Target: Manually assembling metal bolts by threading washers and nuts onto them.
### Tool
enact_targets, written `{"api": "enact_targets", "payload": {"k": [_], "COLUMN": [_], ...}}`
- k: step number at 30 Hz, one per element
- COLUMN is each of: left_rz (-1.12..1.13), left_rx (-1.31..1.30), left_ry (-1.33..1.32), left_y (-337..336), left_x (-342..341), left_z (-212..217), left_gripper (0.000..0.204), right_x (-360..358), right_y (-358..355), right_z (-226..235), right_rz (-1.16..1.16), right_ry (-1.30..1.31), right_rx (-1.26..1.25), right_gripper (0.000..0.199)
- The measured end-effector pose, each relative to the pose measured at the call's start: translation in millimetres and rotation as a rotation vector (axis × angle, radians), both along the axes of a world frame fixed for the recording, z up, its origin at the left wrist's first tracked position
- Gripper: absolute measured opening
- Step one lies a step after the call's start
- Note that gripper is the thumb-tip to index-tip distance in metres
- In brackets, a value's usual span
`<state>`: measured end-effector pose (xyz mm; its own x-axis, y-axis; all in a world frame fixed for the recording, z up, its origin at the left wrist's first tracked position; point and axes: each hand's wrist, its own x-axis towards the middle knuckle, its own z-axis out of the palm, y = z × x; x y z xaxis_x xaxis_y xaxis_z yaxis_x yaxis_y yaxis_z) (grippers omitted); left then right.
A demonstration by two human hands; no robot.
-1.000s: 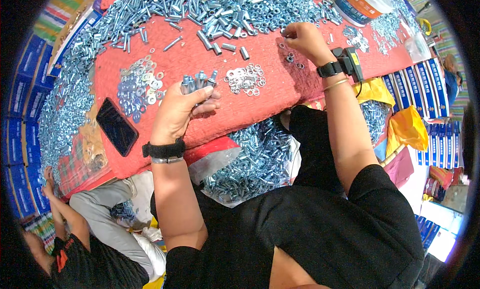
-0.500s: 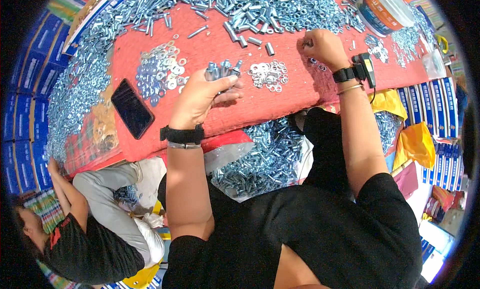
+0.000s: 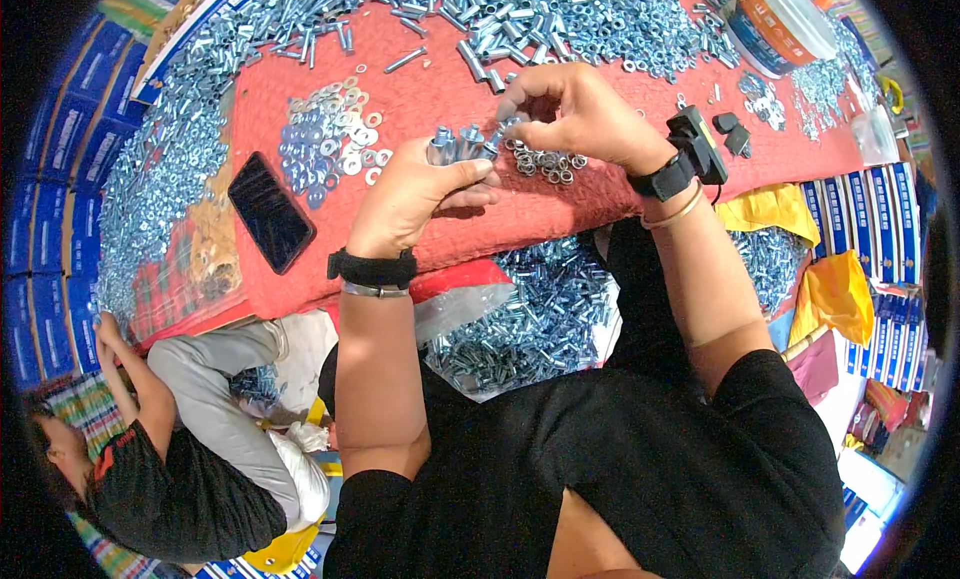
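Note:
Several blue-silver metal bolts stand bunched in my left hand, its thumb pressed across them and their ends poking up past the fingers. My right hand is close beside them, thumb and fingers drawn together at the rightmost bolt. What the right fingertips pinch is small and blurred. Just under my right hand, on the red cloth, lies a pile of small ring washers, partly covered by it. Flat washers are spread left of my left hand.
A black phone lies at the left. Heaps of sleeves and nuts line the far side; a lidded bucket stands far right. Below the table edge sits a bag of bolts. Another person sits at lower left, near blue boxes.
My right hand has moved left from the right side of the cloth to the bolts in my left hand. The left hand still holds the bunch and has barely shifted.

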<state>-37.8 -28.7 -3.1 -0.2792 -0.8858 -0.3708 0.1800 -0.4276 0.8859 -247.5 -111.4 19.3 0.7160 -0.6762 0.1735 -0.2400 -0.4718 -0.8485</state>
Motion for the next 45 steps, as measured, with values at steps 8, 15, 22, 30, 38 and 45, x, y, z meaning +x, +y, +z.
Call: {"api": "enact_targets", "payload": {"k": [8,15,22,30,38,45], "left_rz": [0.012,0.029,0.025,0.052,0.115,0.122], "left_rx": [-0.008,0.004,-0.004,-0.008,-0.055,-0.03], "left_ry": [-0.022,-0.045,-0.06,-0.053,-0.041,-0.037], "left_y": [5,7,8,7,6,7], "left_x": [6,6,5,3,3,5], "left_z": [2,6,7,7,3,4], "left_gripper": [0.022,0.017,0.016,0.016,0.018,0.018], "right_x": [10,11,7,13,16,18], "right_y": [1,3,-1,3,3,6], "right_z": [-2,4,0,8,-4,-3], "right_rz": [0.059,0.095,0.122,0.184,0.095,0.003], "right_ry": [-0.002,0.013,0.026,-0.009,-0.047,-0.146], "right_rx": [-0.132,-0.145,-0.143,-0.115,0.175,0.238], "right_gripper": [0.016,0.016,0.017,0.017,0.019,0.017]}}
